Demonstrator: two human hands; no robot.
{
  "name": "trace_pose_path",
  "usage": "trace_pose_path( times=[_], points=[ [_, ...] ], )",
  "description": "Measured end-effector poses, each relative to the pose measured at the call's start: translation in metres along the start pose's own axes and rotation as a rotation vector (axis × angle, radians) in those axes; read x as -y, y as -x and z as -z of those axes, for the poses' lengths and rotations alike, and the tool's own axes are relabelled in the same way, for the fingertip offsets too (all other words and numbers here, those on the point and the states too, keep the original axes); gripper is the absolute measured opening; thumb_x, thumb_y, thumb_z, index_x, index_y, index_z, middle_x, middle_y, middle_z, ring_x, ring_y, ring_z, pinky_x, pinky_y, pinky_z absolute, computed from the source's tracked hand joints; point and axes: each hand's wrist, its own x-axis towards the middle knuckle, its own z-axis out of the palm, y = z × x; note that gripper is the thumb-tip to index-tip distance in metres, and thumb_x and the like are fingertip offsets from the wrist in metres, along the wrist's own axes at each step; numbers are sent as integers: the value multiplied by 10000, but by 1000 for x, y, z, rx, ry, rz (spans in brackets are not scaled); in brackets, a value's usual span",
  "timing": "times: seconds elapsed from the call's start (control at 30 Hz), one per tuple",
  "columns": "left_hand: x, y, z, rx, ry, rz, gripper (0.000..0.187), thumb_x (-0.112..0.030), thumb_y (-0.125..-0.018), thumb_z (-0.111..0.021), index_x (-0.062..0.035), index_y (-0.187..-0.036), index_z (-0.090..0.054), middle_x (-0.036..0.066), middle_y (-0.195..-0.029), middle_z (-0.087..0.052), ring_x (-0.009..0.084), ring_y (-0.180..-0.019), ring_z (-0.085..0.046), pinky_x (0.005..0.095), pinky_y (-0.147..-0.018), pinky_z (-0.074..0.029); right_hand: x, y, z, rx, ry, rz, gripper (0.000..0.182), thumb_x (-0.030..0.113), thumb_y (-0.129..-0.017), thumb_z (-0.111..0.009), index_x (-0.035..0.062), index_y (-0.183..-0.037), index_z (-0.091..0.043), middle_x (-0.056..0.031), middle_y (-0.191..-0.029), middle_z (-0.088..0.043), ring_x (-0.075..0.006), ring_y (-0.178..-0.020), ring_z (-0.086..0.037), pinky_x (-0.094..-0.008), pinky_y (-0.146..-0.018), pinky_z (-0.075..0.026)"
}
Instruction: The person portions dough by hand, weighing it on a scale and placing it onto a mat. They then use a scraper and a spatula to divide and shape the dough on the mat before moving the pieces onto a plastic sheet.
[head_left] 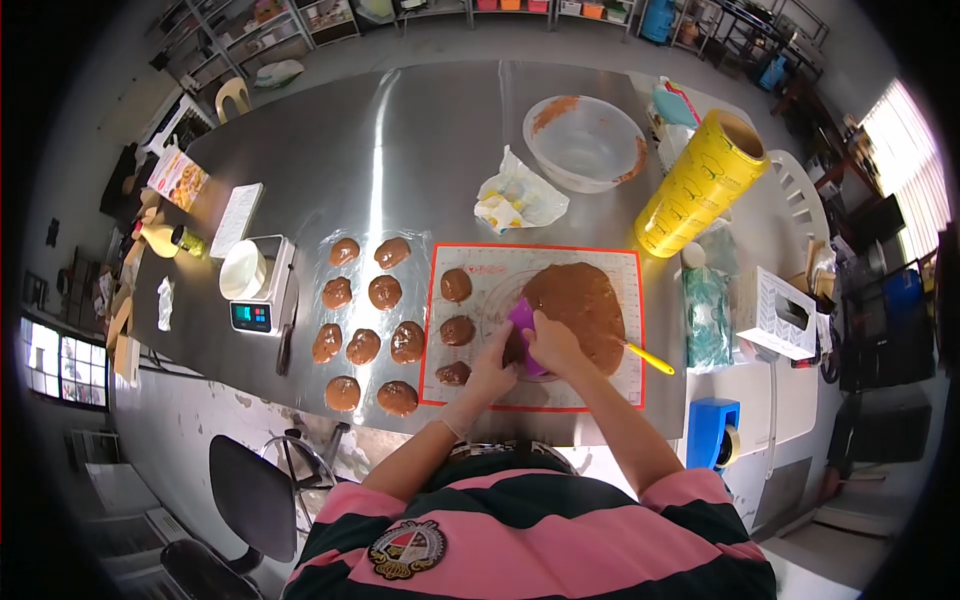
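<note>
My right hand (pixel 552 345) is closed on a purple dough scraper (pixel 538 362), which stands at the left edge of a wide slab of glossy brown dough (pixel 580 300). Close on its left, my left hand (pixel 490 370) has its fingers curled around a small piece of dough (pixel 514 350) against the scraper; the fingers partly hide that piece. Under both hands lies a red-edged silicone mat (pixel 480 396). Along the mat's left side sit three dough lumps (pixel 457 330). A tool with a yellow handle (pixel 652 358) rests at the slab's right edge.
Left of the mat, several dough lumps (pixel 385 292) lie on plastic film. Further left are a digital scale (pixel 285 285) with a white cup and a knife (pixel 285 350). Behind stand a smeared bowl (pixel 570 150), a crumpled wrapper (pixel 530 205) and a yellow film roll (pixel 700 185).
</note>
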Motion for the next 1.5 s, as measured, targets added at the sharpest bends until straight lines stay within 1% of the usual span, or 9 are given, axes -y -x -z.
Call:
trace_pose_path(
  times=[0.1,0.17,0.4,0.6,0.87,1.03,1.2,1.33,1.5],
  points=[
    [-26,3,12,84,-359,7,562,-28,-677,-529,-12,-1227,-414,212,-1206,-463,346,-1123,-445,394,-922,-383,-3,23,-10,-45,-17,6,271,262,-845,-478,1,-916,-453,-261,-763,-588,-430,-719,-570,-511,-658,-438],
    [-46,6,21,98,-854,-197,431,-97,-669,-555,-34,-1095,-530,167,-1162,-501,304,-1080,-469,396,-868,-416,-2,31,-9,-9,-23,-8,280,269,-849,-474,-1,-915,-451,-262,-755,-586,-432,-714,-570,-516,-651,-434],
    [-26,24,32,146,-902,-176,289,-88,-675,-544,-61,-958,-597,129,-1069,-551,290,-1006,-503,393,-804,-443,-3,33,3,-222,-60,-82,269,289,-864,-455,21,-891,-442,-243,-687,-586,-422,-664,-578,-519,-611,-440],
    [-17,26,31,-76,-405,-62,286,-89,-734,-543,-31,-1014,-554,166,-1024,-565,346,-886,-561,420,-781,-448,3,29,-15,-117,32,-74,256,277,-864,-454,23,-895,-440,-237,-685,-590,-416,-652,-583,-519,-593,-446],
    [-15,3,18,-26,-363,54,614,-143,-737,-620,-32,-1267,-329,231,-968,-545,397,-902,-530,457,-760,-426,7,3,-36,-243,8,-129,254,268,-853,-472,18,-887,-437,-239,-676,-583,-425,-644,-574,-517,-585,-445],
    [-8,-9,14,-10,-353,32,593,-45,-693,-600,-29,-1237,-366,232,-958,-539,406,-898,-515,451,-779,-418,3,-5,-19,-177,-85,60,271,265,-852,-471,-3,-877,-449,-258,-696,-575,-439,-668,-564,-512,-603,-440],
    [-3,7,19,73,-461,-111,597,26,-633,-576,-63,-1203,-422,215,-1012,-528,391,-969,-478,454,-851,-382,-7,26,-13,-158,-17,-48,260,271,-855,-458,19,-921,-452,-239,-697,-592,-426,-665,-581,-525,-608,-442],
    [-6,13,7,-78,-517,-138,556,47,-617,-553,-71,-1152,-457,205,-1091,-493,385,-1008,-456,460,-878,-364,4,29,-30,-181,-46,-175,267,266,-850,-471,3,-890,-457,-258,-684,-575,-439,-674,-567,-514,-619,-441],
    [10,-1,9,-24,-432,-105,511,67,-620,-530,-34,-1117,-468,232,-1064,-486,392,-1000,-463,432,-866,-388,10,-6,-32,-234,-71,-67,266,274,-849,-471,12,-895,-461,-239,-692,-587,-421,-674,-577,-508,-619,-450]
  ],
)
